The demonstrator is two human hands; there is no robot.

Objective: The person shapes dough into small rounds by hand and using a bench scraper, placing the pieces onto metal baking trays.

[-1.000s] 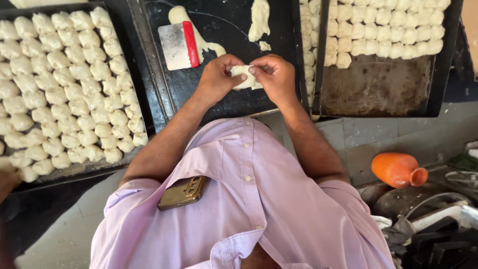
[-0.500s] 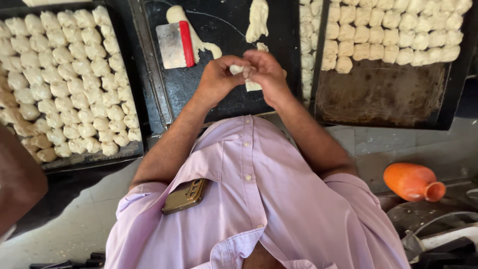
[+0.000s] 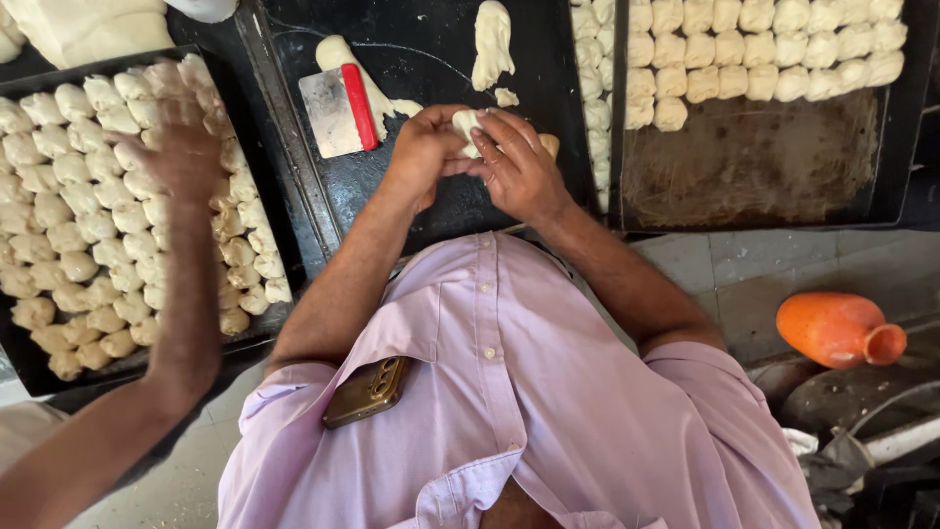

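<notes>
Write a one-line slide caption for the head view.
Both hands, left hand and right hand, shape a dough piece above a black tray.

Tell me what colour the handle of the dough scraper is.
Red, on the dough scraper in the head view.

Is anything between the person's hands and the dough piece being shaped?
No. The left hand and right hand both grip the small dough piece directly, above the dark work surface; nothing visible lies between.

Dark metal surface (image 3: 294,186) ran across the top, worn and floured; below it lay grey floor tiles (image 3: 754,264), an orange jug (image 3: 837,328) tipped over in soft daylight.
</notes>
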